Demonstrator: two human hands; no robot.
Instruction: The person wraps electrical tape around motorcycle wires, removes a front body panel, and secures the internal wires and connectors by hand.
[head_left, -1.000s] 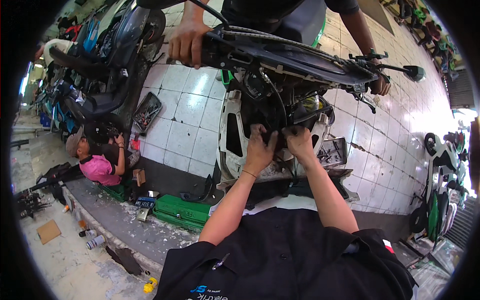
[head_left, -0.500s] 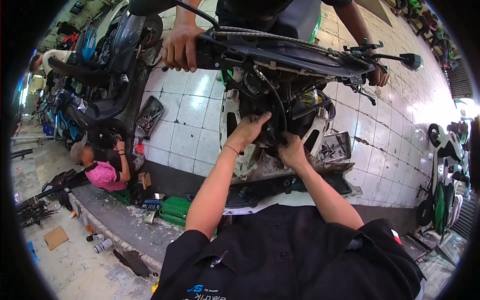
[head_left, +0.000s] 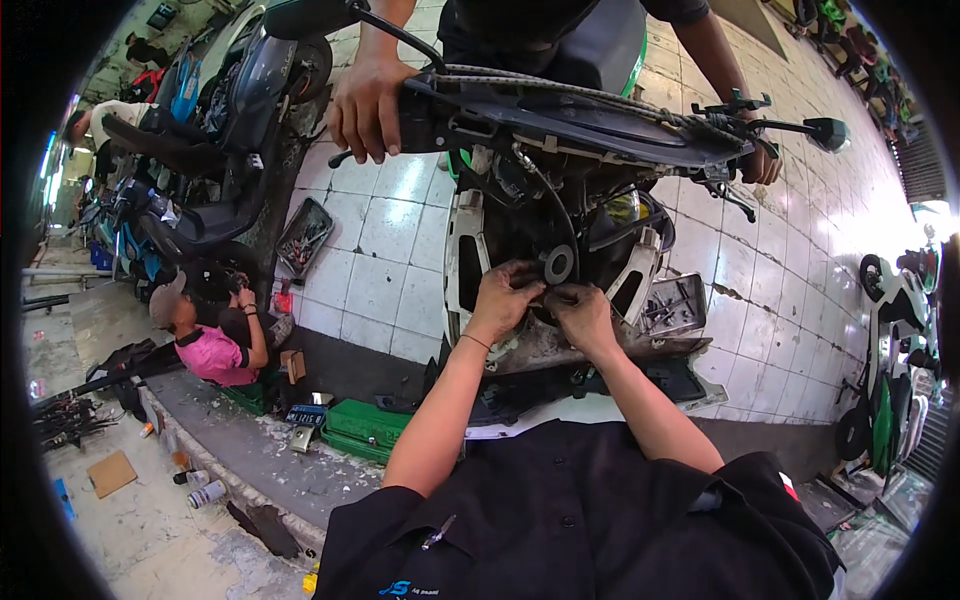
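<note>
Both my hands are low in the open front of a partly stripped scooter (head_left: 465,235). Between my fingertips shows a round dark disc (head_left: 559,264) with a grey ring on its face. My left hand (head_left: 507,298) pinches at its lower left edge, fingers bent and blackened. My right hand (head_left: 582,315) is closed just beneath it, fingertips pressed together near the disc. A black cable (head_left: 556,195) curves down behind the disc. What lies under my fingers is hidden. Across from me, another person's hand (head_left: 368,105) rests on the handlebar (head_left: 620,120).
Trays of tools and parts lie on the tiles, one tray (head_left: 304,238) at left, another tray (head_left: 674,303) at right. A green box (head_left: 365,430) is near my left elbow. A person in pink (head_left: 220,355) sits by a second scooter (head_left: 215,200).
My hands have drawn together and tilted up, and the round disc has come into view between them. The handlebar has shifted slightly down, with the other person's hands still on it.
</note>
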